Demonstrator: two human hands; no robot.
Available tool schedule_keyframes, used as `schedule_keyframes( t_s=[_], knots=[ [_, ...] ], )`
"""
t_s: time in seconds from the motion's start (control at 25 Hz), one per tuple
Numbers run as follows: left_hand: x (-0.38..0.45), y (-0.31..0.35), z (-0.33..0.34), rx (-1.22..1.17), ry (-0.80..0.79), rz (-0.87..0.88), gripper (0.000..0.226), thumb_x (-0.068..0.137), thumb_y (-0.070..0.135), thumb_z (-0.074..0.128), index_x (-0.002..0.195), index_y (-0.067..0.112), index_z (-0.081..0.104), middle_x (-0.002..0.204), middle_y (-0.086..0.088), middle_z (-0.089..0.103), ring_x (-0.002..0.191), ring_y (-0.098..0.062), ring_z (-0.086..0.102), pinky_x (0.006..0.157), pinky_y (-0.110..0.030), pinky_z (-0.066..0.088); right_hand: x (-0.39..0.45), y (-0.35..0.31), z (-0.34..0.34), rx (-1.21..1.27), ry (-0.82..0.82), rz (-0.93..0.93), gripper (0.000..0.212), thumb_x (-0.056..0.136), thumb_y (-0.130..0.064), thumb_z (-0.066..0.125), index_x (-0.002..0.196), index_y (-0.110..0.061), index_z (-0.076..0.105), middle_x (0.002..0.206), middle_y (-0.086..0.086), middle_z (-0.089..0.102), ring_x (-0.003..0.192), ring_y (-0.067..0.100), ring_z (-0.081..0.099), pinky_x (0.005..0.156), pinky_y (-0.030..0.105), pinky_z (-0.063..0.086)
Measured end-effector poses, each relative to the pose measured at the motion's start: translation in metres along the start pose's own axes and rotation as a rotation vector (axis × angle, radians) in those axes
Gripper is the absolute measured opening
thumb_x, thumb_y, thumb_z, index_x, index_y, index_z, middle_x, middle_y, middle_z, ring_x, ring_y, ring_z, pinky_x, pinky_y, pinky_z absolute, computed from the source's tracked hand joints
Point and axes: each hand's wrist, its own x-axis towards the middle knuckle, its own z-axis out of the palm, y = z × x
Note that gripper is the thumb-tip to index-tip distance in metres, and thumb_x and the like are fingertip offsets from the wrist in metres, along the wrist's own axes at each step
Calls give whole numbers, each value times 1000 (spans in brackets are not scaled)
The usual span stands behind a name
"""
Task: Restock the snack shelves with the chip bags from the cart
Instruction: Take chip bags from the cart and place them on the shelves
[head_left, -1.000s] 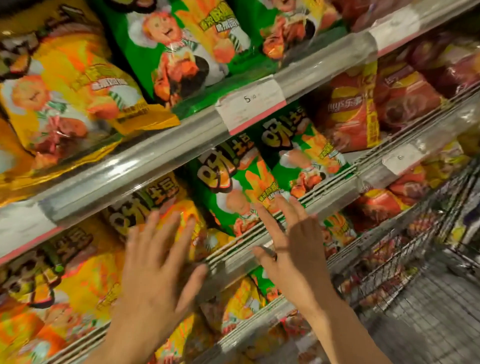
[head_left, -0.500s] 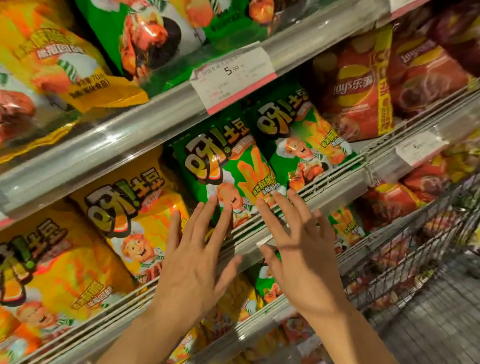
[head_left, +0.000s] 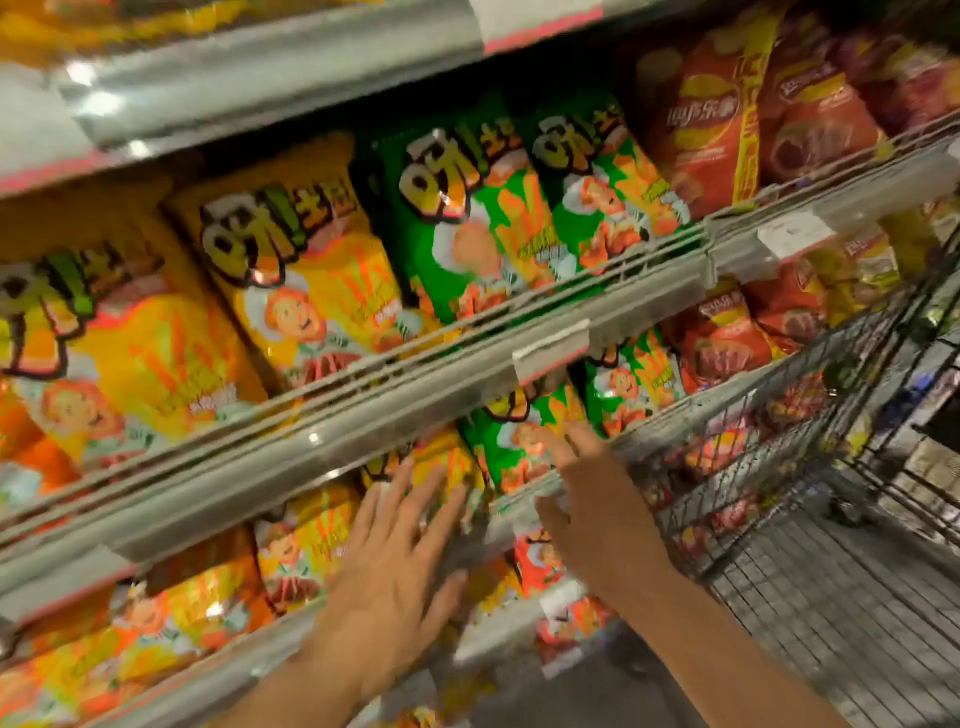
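Reaching toward the lower shelf, you had both hands out with nothing held in either. Only the head view covered this moment, and it was smeared by motion.

Your left hand (head_left: 402, 540) was spread flat, fingers straight and fanned, its fingertips over a yellow bag (head_left: 441, 467) on the lower shelf; whether they pressed the bag or only hovered in front of it, the blur made it hard to say. Your right hand (head_left: 597, 512) was likewise spread, fingers extended toward a green bag (head_left: 511, 441) just right of the yellow one, with the thumb down by the shelf rail (head_left: 519, 501).

Above your hands ran the middle shelf, fronted by a wire rail (head_left: 467, 332). On it stood two large yellow bags (head_left: 311, 291) at left, two green bags (head_left: 467, 223) in the centre, and red bags (head_left: 711, 119) at right, all upright and leaning back. A price tag (head_left: 550, 345) hung from that shelf's front edge, directly above the green bag near your right hand. A second tag (head_left: 789, 234) sat further right on the same edge.

More red bags (head_left: 727, 338) filled the lower shelf to the right. The cart (head_left: 779, 457), a wire basket, stood just beside the shelving at right, with what looked like red bags seen through its mesh.
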Motion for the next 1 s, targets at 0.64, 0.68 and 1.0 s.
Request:
schedule_keyframes(
  t_s=[0.64,0.68,1.0],
  knots=[
    [-54,-11,166,-13,100,-412,89,90,76,37,159,21,27,147,-9,53,142,-41,40,111,-61,33,117,14,45,-727,65,-214,75,93,-64,49,149,-14,40,117,30,62,108,46,58,88,48,46],
    [-54,-11,167,-15,112,-409,88,90,75,39,159,22,29,143,-9,56,140,-41,43,110,-61,35,114,9,48,-748,67,-178,75,93,-63,49,150,-15,38,123,29,61,113,45,57,91,48,45],
    [-53,-6,167,-1,132,-441,89,85,77,34,160,29,24,156,-5,42,148,-38,31,119,-62,14,40,-56,142,-271,202,-635,39,93,-26,65,131,-14,64,129,11,58,118,33,52,96,48,48]
  ],
)
